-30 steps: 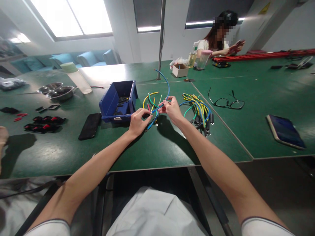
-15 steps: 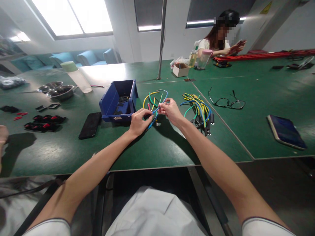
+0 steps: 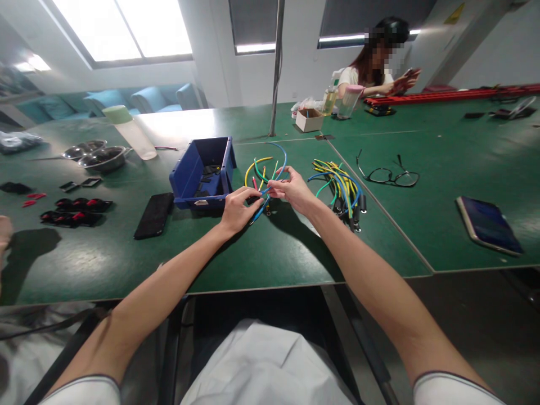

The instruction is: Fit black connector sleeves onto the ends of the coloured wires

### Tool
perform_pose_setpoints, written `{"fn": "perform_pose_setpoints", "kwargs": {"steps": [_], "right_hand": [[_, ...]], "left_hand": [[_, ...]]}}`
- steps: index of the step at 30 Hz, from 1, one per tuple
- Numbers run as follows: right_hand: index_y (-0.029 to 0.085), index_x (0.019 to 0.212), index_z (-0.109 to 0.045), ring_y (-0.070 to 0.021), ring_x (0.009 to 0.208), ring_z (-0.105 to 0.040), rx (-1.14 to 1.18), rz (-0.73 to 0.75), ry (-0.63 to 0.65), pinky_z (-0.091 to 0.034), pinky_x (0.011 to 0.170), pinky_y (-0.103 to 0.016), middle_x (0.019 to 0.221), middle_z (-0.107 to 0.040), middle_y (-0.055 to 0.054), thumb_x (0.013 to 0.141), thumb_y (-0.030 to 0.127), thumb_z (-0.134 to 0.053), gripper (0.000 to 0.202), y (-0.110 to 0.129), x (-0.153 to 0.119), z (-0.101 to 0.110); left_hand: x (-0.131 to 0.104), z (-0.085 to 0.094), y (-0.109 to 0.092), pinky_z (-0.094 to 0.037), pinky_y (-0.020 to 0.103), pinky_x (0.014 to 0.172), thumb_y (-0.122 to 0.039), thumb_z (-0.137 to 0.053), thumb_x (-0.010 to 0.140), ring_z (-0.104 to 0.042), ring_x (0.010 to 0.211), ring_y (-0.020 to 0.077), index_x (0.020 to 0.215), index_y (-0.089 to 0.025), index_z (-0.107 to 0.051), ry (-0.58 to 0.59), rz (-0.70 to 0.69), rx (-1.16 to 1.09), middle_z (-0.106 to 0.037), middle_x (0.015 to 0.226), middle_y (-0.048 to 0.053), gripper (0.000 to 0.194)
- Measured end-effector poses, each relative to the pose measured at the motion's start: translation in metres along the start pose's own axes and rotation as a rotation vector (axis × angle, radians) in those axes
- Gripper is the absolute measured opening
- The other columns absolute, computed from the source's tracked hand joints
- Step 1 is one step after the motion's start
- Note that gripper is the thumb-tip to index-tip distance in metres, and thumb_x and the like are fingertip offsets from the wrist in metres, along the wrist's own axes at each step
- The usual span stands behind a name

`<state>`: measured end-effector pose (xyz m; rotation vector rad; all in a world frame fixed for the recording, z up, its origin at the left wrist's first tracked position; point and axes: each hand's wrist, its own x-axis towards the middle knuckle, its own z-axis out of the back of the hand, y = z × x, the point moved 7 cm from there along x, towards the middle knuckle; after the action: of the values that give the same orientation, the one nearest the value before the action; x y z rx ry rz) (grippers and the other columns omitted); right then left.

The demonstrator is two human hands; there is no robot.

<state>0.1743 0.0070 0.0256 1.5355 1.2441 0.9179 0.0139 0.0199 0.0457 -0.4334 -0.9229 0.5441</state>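
Both hands meet over the green table, pinching one blue wire point(image 3: 283, 153) whose free end curves up above the fingers. My left hand point(image 3: 241, 207) is closed on its lower part, and my right hand point(image 3: 291, 190) holds it just to the right. Around and behind the fingertips lie a few loose yellow and green wires point(image 3: 252, 169), with a small ring end below. To the right rests a bundle of yellow, green and blue wires point(image 3: 343, 183) with black sleeves. A blue bin point(image 3: 181, 183) with small black pieces stands left of my hands.
A black phone point(image 3: 154, 215) lies left, near black-and-red parts point(image 3: 76, 211), metal bowls point(image 3: 103, 160) and a bottle point(image 3: 135, 135). Glasses point(image 3: 390, 177) and another phone point(image 3: 489, 225) lie right. A metal pole point(image 3: 276, 73) stands behind. A person point(image 3: 371, 73) sits across; another hand shows far left.
The blue wire's free end has swung up and to the left into a wider, higher curve. My right hand has shifted very slightly left; my left hand stays nearly in place.
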Motion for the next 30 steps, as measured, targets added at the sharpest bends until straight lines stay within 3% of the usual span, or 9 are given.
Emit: {"fn": "perform_pose_setpoints", "kwargs": {"steps": [9,15,30], "right_hand": [[0.024,0.094,-0.042,-0.0117,0.054,-0.065,-0.019,0.078,-0.103,-0.056,0.055,-0.024,0.061,-0.06,0.009,0.064,0.021,-0.079,0.048,0.003,0.004,0.005],[0.025,0.095,-0.042,-0.0141,0.055,-0.066,-0.047,0.099,-0.078,-0.056,0.054,-0.026,0.062,-0.061,0.008,0.063,0.025,-0.08,0.05,0.003,0.006,0.005],[0.025,0.096,-0.044,-0.0154,0.056,-0.068,-0.047,0.141,-0.054,-0.056,0.053,-0.026,0.063,-0.061,0.008,0.059,0.032,-0.083,0.054,0.005,0.005,0.005]], "left_hand": [[0.002,-0.001,0.001,-0.052,0.031,0.085,-0.022,-0.064,0.083,-0.067,0.088,0.0171,0.098,-0.02,-0.071,0.029,-0.018,0.013,-0.072,0.096,0.003,0.016],[0.001,0.0,0.011,-0.053,0.03,0.078,-0.028,-0.066,0.082,-0.067,0.078,0.0164,0.096,-0.02,-0.072,0.001,0.084,0.04,-0.073,0.089,0.003,0.017],[0.002,0.008,0.008,-0.053,0.028,0.075,-0.027,-0.072,0.077,-0.068,0.076,0.0167,0.088,-0.02,-0.075,-0.096,0.1,-0.01,-0.074,0.085,0.002,0.013]]}}
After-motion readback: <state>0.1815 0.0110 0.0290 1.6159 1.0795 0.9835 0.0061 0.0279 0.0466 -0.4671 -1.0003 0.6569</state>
